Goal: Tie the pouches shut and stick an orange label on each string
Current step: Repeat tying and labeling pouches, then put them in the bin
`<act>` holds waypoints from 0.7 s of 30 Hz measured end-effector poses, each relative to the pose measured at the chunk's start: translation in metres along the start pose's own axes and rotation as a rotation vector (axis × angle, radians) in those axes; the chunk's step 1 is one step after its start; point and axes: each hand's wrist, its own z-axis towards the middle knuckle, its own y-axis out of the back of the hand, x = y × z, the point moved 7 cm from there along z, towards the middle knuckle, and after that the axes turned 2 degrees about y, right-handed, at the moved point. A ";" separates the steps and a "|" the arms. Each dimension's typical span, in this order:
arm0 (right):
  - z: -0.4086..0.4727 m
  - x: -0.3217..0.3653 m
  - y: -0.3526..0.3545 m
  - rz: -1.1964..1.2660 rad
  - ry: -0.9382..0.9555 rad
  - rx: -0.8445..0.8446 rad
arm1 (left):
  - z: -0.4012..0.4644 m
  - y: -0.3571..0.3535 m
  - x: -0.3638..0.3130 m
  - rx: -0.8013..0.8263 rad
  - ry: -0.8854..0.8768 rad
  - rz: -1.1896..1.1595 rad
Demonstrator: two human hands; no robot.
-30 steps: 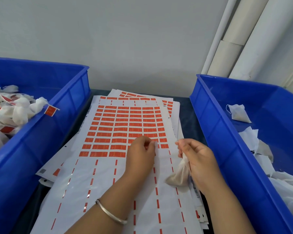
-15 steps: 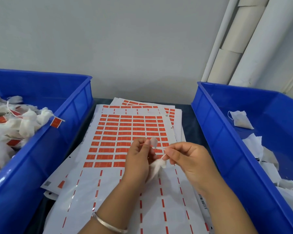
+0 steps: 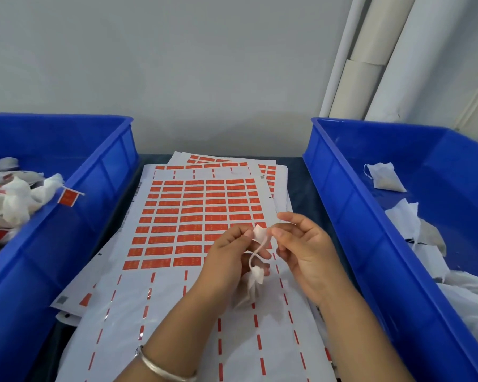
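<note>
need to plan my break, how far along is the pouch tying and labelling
Done: the left bin holds a heap of tied pouches bearing orange labels. In hand: the left hand and right hand hold one pouch by its string, a label seemingly folding on at the top. Left: loose untied pouches lie in the right bin, and the label sheet is about half full.

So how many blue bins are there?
2. One bin sits left of the label sheets, filled with tied pouches. The other bin sits on the right, holding loose pouches. Both run past the picture's edges.
</note>
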 end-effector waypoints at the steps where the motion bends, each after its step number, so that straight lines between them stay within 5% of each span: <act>1: 0.000 0.000 0.001 0.009 0.003 -0.003 | 0.000 -0.001 0.000 0.001 0.010 -0.014; 7: -0.001 0.002 0.006 -0.008 0.017 -0.052 | 0.003 0.001 0.003 -0.075 0.053 -0.013; 15: -0.028 0.023 -0.032 -0.672 0.366 0.062 | 0.004 0.003 0.006 -0.082 -0.012 -0.015; 21: -0.031 0.031 -0.029 -0.671 0.447 -0.020 | -0.008 -0.003 -0.013 -0.087 -0.281 0.246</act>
